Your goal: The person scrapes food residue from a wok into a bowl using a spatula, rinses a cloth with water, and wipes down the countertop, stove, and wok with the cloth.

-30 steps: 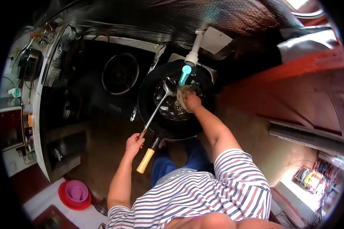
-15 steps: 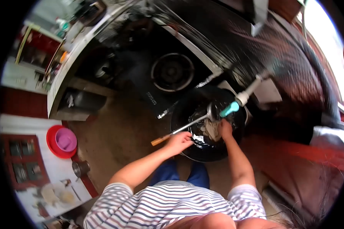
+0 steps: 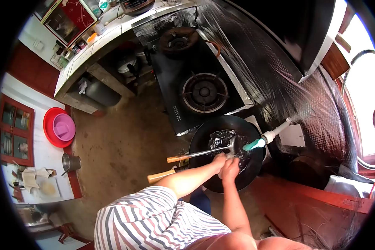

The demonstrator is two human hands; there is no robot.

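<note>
A large black wok (image 3: 198,141) holds water and sits beside the stove. My left hand (image 3: 220,161) and my right hand (image 3: 230,170) are pressed together over it, fingers closed. A bit of pale cloth seems to show between them, mostly hidden. Across the wok lies a ladle (image 3: 208,152) with a wooden handle, its bowl in the water near my fingers. A second wooden handle (image 3: 161,176) sticks out past the wok's left side, under my left forearm. Just right of the hands, a tap with a teal spout (image 3: 254,144) points over the wok.
A black two-burner stove (image 3: 175,83) stands beyond the wok. Foil covers the wall behind it. Red and pink basins (image 3: 50,125) and a metal pot (image 3: 72,162) are at the left. A red wooden surface (image 3: 296,204) lies to the right.
My hands, apart before, have come together over the wok. The pale cloth that was spread in the water is now mostly hidden by them. The view has shifted.
</note>
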